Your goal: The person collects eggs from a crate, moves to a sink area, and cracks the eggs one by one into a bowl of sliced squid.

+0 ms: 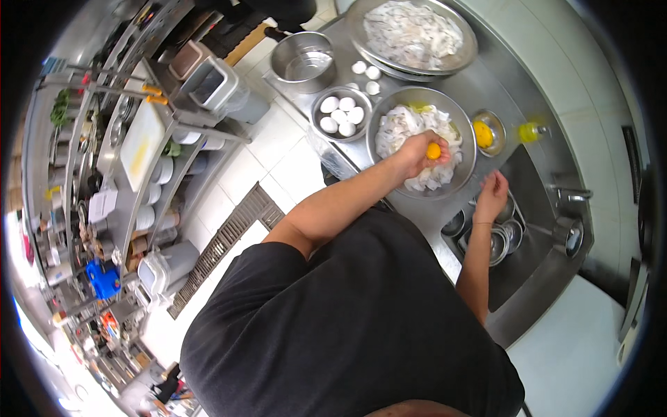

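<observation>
My left hand [424,152] is cupped, palm up, around a raw egg yolk [433,151], above a large steel bowl [371,136] of whitish, translucent strips of what looks like raw seafood [398,125]. Egg white lies at this bowl's far edge. My right hand [494,192] is by the sink's near-left edge, fingers loosely bent, holding nothing visible. A small steel bowl [501,136] with yolks [482,134] stands right of the large bowl. On its left, a steel bowl [316,115] holds several whole white eggs [346,115]. Cracked eggshells [372,87] lie behind them on the steel counter.
Another wide bowl [469,52] of whitish strips and a deep steel pot [302,86] stand farther back. A yellow-green bottle [529,132] is near the wall. The sink [536,271] holds several metal bowls below a faucet [573,194]. Another person's dark-clothed legs [289,15] show beyond the counter.
</observation>
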`<state>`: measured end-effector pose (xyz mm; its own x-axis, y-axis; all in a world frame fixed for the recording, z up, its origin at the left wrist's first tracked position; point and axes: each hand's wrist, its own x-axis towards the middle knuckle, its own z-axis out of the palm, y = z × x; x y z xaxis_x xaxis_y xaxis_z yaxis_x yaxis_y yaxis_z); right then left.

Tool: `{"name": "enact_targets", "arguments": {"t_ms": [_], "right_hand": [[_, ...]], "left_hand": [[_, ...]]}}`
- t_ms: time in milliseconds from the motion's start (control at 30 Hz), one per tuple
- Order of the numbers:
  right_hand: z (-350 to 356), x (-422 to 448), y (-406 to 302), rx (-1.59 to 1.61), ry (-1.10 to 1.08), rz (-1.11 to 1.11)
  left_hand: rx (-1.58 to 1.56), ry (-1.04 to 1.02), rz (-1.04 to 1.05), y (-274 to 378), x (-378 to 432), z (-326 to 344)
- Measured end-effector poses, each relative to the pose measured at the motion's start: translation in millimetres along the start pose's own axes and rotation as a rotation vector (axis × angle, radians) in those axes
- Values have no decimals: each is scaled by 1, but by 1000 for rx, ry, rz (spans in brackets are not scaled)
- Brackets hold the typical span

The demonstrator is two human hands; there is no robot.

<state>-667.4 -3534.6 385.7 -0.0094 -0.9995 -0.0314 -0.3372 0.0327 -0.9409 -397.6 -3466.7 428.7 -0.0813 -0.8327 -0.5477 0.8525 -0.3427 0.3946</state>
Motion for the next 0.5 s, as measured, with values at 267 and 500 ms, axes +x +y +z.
{"name": "enact_targets", "arguments": {"t_ms": [267, 500], "right_hand": [[116, -40, -105, 1075, -427, 627], [130, -29, -96, 1167, -381, 647]], "left_hand": [[605, 18, 606, 6, -25, 30], [1066, -147, 1002, 17, -47, 40]]}}
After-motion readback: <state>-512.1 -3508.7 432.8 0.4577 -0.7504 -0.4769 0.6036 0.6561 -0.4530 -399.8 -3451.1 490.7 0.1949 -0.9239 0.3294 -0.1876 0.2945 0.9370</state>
